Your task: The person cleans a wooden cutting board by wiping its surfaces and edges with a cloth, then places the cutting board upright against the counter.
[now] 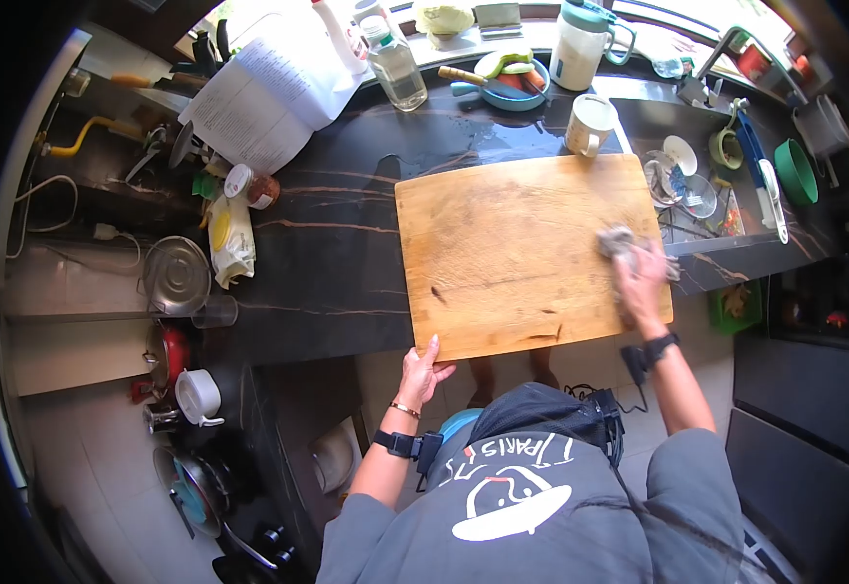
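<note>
A large wooden cutting board (512, 253) lies on the dark counter, its near edge jutting over the front. At the near left corner, my left hand (423, 378) grips the board, thumb on top and fingers beneath. Toward the right side, my right hand (644, 277) is closed on a crumpled greyish cloth (617, 240) pressed to the wood. Motion smears this hand a little, and its fingers partly cover the cloth. Dark marks and scratches show on the board. Just beyond its far right corner stands a mug (592, 123).
The sink (707, 258) to the right holds dishes. Along the back are a bottle (397, 68), a blue pan (514, 97) with green pieces, and a lidded pitcher (585, 44). Printed paper (254, 97), a spice jar (252, 187) and a white packet (232, 241) sit at left.
</note>
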Action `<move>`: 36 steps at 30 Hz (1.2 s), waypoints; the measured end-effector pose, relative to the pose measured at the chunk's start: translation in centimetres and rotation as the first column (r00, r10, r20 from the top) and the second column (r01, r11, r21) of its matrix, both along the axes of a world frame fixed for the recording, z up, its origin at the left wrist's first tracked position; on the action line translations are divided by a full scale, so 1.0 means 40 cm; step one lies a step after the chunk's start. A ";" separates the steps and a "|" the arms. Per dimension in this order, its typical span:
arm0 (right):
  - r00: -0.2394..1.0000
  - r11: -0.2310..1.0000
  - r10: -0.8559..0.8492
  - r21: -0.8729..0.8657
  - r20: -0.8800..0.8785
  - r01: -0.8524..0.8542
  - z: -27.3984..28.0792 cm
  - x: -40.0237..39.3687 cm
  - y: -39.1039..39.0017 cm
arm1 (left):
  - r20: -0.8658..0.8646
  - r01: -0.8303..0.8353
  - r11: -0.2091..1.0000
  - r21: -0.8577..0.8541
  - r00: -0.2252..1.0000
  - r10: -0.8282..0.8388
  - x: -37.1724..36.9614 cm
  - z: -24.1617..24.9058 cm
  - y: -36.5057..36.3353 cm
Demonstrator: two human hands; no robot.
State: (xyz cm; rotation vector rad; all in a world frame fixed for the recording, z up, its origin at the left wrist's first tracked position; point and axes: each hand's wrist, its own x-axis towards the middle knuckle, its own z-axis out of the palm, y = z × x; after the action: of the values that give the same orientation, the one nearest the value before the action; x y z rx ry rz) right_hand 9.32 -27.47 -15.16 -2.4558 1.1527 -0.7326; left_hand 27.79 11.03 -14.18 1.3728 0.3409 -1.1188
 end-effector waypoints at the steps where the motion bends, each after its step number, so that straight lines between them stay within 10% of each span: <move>1: 0.998 0.997 0.062 -0.041 0.012 -0.061 -0.010 0.071 0.040 | 0.016 -0.003 1.000 0.006 1.000 0.003 -0.002 0.002 -0.002; 7: 0.752 0.747 0.639 0.099 0.162 -0.657 0.056 0.391 0.376 | 0.064 -0.011 1.000 0.013 0.998 0.010 -0.007 0.006 -0.006; 15: 0.410 0.425 0.867 0.008 0.282 -0.905 0.019 0.511 0.408 | 0.098 -0.062 0.997 0.052 0.994 0.056 -0.023 -0.007 -0.002; 23: 0.907 0.915 0.389 0.049 0.160 -0.400 0.026 0.300 -0.060 | 0.091 -0.058 0.996 0.067 0.994 0.052 -0.021 0.002 -0.005; 36: 0.859 0.854 0.512 0.120 -0.013 -0.507 0.051 0.233 -0.393 | 0.087 -0.053 0.997 0.059 0.995 0.048 -0.018 0.015 -0.010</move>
State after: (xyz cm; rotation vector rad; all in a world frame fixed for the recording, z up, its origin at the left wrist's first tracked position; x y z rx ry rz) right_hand 18.66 -43.17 -13.12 -2.5197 0.4842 -0.4373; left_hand 27.06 10.64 -13.59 1.4539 0.3482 -1.0113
